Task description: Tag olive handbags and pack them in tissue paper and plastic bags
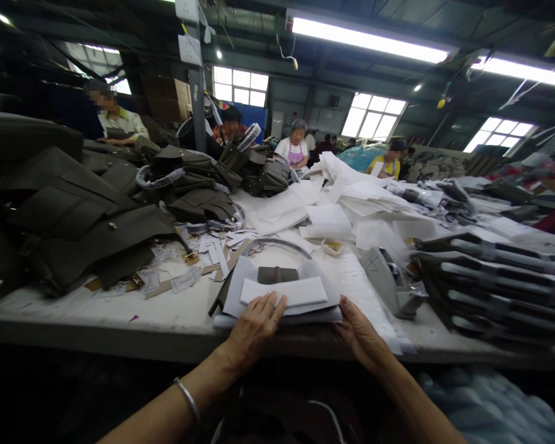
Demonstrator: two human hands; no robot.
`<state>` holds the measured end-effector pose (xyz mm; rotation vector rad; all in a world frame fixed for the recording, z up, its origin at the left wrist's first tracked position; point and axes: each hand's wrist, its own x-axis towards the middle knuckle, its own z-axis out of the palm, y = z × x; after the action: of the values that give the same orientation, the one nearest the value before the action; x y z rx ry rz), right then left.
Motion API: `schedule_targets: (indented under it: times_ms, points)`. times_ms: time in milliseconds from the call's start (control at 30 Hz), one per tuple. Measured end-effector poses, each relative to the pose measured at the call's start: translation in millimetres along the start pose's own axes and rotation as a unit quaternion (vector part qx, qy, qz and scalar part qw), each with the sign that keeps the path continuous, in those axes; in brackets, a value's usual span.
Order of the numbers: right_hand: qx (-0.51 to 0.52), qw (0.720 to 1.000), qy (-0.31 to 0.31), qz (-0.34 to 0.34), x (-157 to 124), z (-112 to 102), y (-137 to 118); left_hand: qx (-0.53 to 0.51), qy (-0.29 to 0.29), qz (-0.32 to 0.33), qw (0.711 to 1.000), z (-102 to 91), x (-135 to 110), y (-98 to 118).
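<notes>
A dark olive handbag (219, 296) lies on the table in front of me, with its wrapped handle (277, 240) arching away at the far side. White foam sheet (234, 287) covers its front, and a folded white foam strip (300, 291) rests over that. Just beyond the strip shows a small dark flap or strap (277, 275). My left hand (254, 320) presses on the strip's near edge with fingers stretched out flat. At the bag's right side, my right hand (358, 333) pinches the edge; its lower fingers are partly hidden.
Dark bags (87, 216) are heaped at left, near paper scraps (217, 253). White foam sheets (328, 191) pile up behind. On the right stand a grey tape dispenser (388, 280) and stacked wrapped bags (490, 290). Co-workers (296, 148) sit across the table.
</notes>
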<state>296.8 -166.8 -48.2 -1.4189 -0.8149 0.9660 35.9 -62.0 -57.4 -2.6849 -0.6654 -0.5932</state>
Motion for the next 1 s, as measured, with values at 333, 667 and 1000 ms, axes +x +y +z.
schedule_targets:
  times_ms: [333,667,1000]
  points:
    - [0.058,0.996,-0.049,0.057,-29,30,-23,-0.068,-0.085,-0.008,0.994,-33.0,10,-28]
    - [-0.032,0.989,0.143,0.020,-43,16,26,-0.003,-0.063,0.016,0.998,-32.7,0,9]
    - [-0.518,0.734,-0.013,-0.439,-44,22,-31,0.027,-0.059,0.026,0.998,-23.5,2,13]
